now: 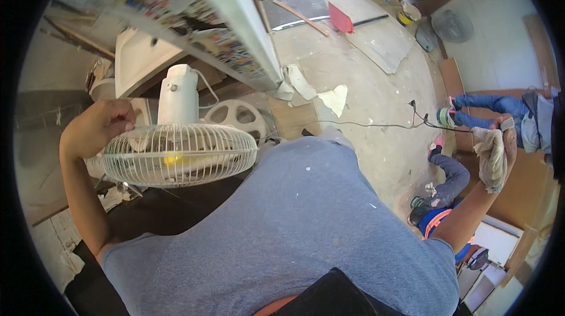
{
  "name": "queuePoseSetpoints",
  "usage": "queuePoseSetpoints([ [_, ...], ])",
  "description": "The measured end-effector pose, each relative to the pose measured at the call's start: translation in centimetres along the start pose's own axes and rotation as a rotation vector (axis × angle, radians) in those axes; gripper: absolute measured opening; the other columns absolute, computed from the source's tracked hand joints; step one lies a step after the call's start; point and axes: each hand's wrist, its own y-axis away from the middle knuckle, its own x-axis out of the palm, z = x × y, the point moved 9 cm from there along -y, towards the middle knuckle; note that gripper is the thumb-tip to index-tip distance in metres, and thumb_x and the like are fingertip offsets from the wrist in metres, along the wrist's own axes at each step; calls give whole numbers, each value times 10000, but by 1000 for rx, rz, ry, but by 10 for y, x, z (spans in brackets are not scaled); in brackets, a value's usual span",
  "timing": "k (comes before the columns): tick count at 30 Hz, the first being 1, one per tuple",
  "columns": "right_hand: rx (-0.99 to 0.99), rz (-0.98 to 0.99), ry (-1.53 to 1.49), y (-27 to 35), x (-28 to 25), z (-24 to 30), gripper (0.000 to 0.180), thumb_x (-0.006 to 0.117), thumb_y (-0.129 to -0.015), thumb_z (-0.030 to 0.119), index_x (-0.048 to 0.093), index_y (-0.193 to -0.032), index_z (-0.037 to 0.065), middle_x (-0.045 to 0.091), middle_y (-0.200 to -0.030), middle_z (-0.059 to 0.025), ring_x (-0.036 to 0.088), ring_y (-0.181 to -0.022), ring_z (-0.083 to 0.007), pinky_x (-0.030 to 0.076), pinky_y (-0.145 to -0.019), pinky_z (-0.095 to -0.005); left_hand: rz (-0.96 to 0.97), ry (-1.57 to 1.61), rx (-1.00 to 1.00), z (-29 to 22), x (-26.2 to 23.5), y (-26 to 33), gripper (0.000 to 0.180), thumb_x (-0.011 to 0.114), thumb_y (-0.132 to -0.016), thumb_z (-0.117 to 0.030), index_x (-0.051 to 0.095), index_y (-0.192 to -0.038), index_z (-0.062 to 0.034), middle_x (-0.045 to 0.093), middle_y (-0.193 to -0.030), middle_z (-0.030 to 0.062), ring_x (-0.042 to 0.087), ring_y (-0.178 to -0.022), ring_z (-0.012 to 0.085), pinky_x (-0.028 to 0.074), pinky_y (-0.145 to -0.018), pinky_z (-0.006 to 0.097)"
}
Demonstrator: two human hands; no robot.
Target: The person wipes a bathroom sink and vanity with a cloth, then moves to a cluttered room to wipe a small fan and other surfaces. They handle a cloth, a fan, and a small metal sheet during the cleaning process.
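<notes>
Head view: fan just in front of the person, to the left, its round white base showing behind the cage. Can't tell whether the two are joined.

Left hand at the cage's outer rim, fingers curled inward; whether they grip the wire or only rest there, can't tell. Right hand out wide, closed on a pale cloth; dark cord runs to it across the floor.

Handling, by judgement: weight probably sits in the motor housing, cage light. Thin wires likely springy, easily bent by squeezing. Smooth housing may slip in a dusty palm. Best hold: under the housing, other hand steadying the rim. Cloth looks soft, limp; bunch it. Cord flexible, likely to drag.

Two other people near the right hand.
</notes>
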Motion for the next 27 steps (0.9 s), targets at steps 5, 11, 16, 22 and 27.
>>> queuePoseSetpoints([
  [5, 14, -58, -138, -20, -107, -27, 370, 477, -1065, 277, 537, -1251, -38, 552, -1079, -62, 545, -951, -133, 458, -844, -247, 19, 114, 53, -88, 20, -20, 55, 652, -837, 21, 615, -877, 15, 596, -801, 121, 576, -751, 229, 461, -701, 344],
  [11, -171, -91, 401, -50, -178, -12, 357, 443, -1077, 198, 531, -1296, -70, 571, -1175, -97, 563, -1033, -153, 470, -881, -258, 30, 28, 216, -180, 42, -68, 52, 647, -840, -11, 596, -842, 2, 580, -785, 118, 566, -761, 282, 443, -716, 375],
  [16, -226, -147, 479, -63, -246, -19, 386, 459, -1075, 193, 527, -1306, -109, 585, -1249, -144, 575, -1113, -189, 486, -928, -272, 57, -56, 316, -210, 69, -111, 73, 626, -848, -38, 565, -851, 1, 557, -799, 144, 551, -757, 326, 433, -709, 390],
  [22, -22, -107, 130, -65, -333, -51, 369, 453, -1067, 143, 498, -1326, -116, 555, -1346, -163, 580, -1177, -225, 460, -1046, -349, 160, 40, 403, -258, 100, -168, 101, 611, -861, -74, 554, -858, 8, 553, -795, 156, 542, -748, 341, 434, -689, 399],
  [27, 26, -282, -56, -23, -348, -46, 390, 473, -1060, 198, 446, -1372, -34, 543, -1248, -110, 539, -1141, -200, 405, -1047, -342, 158, -45, 489, -302, 110, -218, 132, 610, -878, -99, 545, -847, 10, 553, -797, 159, 534, -736, 353, 441, -689, 404],
])
